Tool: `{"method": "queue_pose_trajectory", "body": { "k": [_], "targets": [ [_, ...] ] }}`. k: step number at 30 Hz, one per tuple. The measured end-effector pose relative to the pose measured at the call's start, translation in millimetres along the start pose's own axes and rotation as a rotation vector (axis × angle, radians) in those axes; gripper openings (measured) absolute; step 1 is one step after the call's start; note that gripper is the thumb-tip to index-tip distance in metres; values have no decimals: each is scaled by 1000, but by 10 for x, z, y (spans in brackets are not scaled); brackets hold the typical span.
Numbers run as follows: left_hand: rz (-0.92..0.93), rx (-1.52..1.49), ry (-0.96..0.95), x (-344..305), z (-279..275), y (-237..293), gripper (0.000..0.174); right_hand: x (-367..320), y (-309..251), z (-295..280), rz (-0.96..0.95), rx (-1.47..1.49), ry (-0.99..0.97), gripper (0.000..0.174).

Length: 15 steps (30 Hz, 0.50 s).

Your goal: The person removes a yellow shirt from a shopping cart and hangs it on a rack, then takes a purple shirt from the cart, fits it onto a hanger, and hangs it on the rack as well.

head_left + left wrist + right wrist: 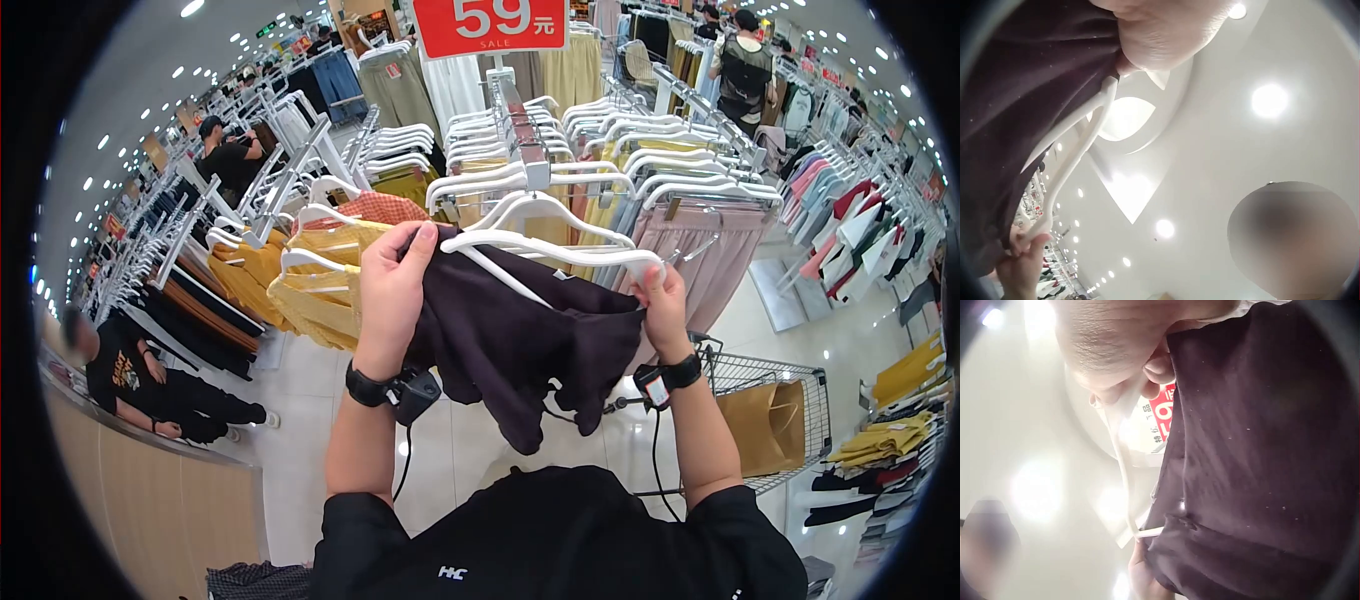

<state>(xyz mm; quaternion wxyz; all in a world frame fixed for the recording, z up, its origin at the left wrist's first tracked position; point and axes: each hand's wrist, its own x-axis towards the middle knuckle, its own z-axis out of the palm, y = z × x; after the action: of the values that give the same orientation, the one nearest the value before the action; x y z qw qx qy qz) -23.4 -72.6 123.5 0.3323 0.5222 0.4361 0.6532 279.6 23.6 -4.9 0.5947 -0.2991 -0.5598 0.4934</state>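
A dark purple garment (520, 340) hangs in loose folds between the two hands, its kind not plain. Its upper left corner is pinched by the left hand (392, 300), thumb on top, next to the left end of a white hanger (550, 250). The right hand (663, 310) grips the hanger's right end, with the garment's other upper corner at its fingers. In the left wrist view the hanger's lower bar runs into the cloth. From the right wrist, the garment (1260, 437) spreads below the curled fingers, and the hanger's thin arm slopes toward the far hand.
A rack with white hangers (480, 180) stands just ahead, under a red sale sign (490, 25). Yellow tops (310, 290) hang left and pink trousers (695, 255) right. A shopping cart (815, 400) with a brown paper bag (760, 425) is at the right. A person (130, 375) sits at the left.
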Motion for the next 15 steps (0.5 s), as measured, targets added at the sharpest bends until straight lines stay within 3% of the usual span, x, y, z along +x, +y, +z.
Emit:
{"method": "queue_pose_trajectory", "body": {
  "k": [2, 7, 9, 15],
  "targets": [
    [99, 112, 42, 13, -78, -190, 23, 19, -61, -38, -48, -50, -1, 53],
    [123, 75, 95, -24, -57, -316, 20, 27, -206, -79, -67, -40, 8, 46],
    [23, -190, 93, -51, -14, -302, 21, 28, -182, -95, -59, -40, 11, 46],
    [-259, -623, 12, -15, -69, -449, 21, 41, -185, -101, 1, -3, -7, 44]
  ]
}}
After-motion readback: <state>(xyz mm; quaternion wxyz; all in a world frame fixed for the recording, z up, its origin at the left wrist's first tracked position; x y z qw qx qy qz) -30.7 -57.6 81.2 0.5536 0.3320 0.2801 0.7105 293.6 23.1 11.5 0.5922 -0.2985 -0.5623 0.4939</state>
